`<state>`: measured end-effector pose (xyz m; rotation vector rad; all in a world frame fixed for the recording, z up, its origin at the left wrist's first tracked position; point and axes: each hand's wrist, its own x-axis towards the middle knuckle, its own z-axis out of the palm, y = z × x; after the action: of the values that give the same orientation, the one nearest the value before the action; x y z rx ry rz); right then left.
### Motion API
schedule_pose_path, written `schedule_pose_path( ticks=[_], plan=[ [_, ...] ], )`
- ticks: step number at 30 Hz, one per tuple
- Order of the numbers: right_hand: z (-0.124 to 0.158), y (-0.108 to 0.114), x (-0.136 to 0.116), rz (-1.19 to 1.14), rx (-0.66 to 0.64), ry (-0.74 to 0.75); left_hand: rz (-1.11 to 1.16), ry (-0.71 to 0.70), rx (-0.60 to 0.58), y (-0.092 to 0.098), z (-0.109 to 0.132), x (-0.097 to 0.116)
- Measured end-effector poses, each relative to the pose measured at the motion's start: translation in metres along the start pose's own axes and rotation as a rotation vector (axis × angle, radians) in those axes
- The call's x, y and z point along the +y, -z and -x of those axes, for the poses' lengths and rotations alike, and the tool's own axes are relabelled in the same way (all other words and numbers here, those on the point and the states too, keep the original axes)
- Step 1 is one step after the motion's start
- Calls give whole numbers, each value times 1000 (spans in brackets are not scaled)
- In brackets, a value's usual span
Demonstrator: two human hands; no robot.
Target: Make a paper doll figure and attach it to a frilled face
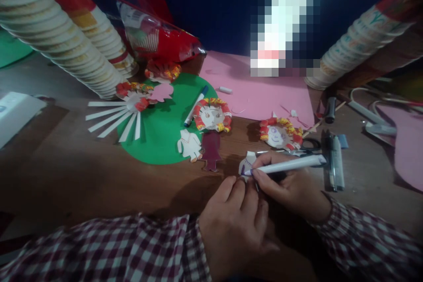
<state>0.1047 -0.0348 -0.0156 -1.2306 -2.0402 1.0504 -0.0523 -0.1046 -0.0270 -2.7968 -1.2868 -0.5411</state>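
My right hand (291, 189) is closed round a white marker pen (287, 165), its purple tip touching a small white paper cut-out (247, 164) on the brown table. My left hand (236, 224) lies over the near part of that cut-out with fingers bent, pressing it down. Just beyond lie two paper faces with red and yellow fringes, a paper face (212, 115) on the left and a paper face (280, 134) on the right. A white paper figure (189, 144) and a dark red paper figure (211, 152) lie at the edge of a green paper disc (158, 128).
Stacks of paper cups lean in from the left (56, 31) and right (350, 48). A pink sheet (257, 92), a blue-capped marker (195, 105), scissors (306, 146), pens (333, 158) and a fan of white paper strips (115, 119) lie around. A red plastic bag (158, 35) sits behind.
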Motion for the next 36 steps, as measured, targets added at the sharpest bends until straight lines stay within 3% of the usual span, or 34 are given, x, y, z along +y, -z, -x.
schedule_pose_path(
  ticks=[9,36],
  plan=[
    [1,0,1,-9,53,-1,0,-2,7,1,-1,0],
    [-1,0,-1,-19,-5,-1,2,-2,-4,1,-1,0]
  ],
)
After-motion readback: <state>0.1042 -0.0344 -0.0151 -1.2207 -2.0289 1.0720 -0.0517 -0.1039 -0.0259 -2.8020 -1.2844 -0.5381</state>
